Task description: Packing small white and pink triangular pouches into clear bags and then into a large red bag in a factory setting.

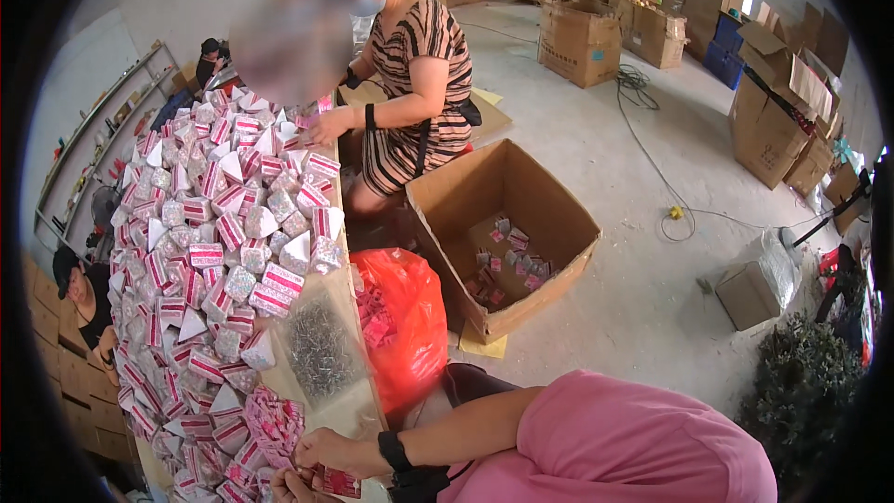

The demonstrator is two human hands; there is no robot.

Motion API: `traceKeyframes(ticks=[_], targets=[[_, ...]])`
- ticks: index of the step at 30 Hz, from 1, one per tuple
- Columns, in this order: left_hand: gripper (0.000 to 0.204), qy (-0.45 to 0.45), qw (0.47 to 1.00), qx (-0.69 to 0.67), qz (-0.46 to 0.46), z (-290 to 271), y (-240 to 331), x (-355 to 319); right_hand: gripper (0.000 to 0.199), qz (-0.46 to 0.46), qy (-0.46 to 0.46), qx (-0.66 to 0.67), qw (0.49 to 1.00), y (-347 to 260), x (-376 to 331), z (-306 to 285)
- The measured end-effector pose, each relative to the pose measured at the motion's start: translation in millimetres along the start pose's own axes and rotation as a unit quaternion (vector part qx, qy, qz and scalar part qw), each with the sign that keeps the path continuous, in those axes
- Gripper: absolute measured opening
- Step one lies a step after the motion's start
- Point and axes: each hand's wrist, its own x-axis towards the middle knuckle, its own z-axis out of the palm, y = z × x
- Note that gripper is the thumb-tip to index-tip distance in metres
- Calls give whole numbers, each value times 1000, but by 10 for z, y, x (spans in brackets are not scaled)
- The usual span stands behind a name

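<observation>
My right hand [328, 452], with a black band on its wrist, reaches from a pink sleeve to the near end of the table [349, 414]. Its fingers pinch a flat pink-and-red packet [341, 482]. My left hand [289, 487] is mostly cut off at the lower edge; its curled fingers meet the same packet from the left. Just beyond both hands lies a heap of flat pink packets [273, 421]. Behind it, pink-and-white triangular boxes [219, 224] cover the table.
A clear bag of small metal pieces [321, 349] lies on the table's right edge. On the floor are a red plastic bag [402, 321] and an open cardboard box [507, 196]. A person in a striped dress [424, 74] sits at the far end, another person [79, 293] at the left.
</observation>
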Motion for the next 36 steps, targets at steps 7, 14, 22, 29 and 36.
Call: traceKeyframes(ticks=[7,14,22,29,36], targets=[[7,-32,980,-182,-80,-191,-321,164,13,32,-58,-76,995,4,-6,32],[2,-61,995,-73,0,-16,-125,153,16,72,-29,-106,991,-430,-148,-15],[5,-20,957,187,223,-108,-105,207,14,103,-46,-147,983,-451,-22,24],[3,-30,981,109,156,57,-194,366,15,62,-18,-137,989,-551,68,-49],[5,-64,994,-66,62,268,-101,591,13,66,-26,-216,974,-911,97,-222]])
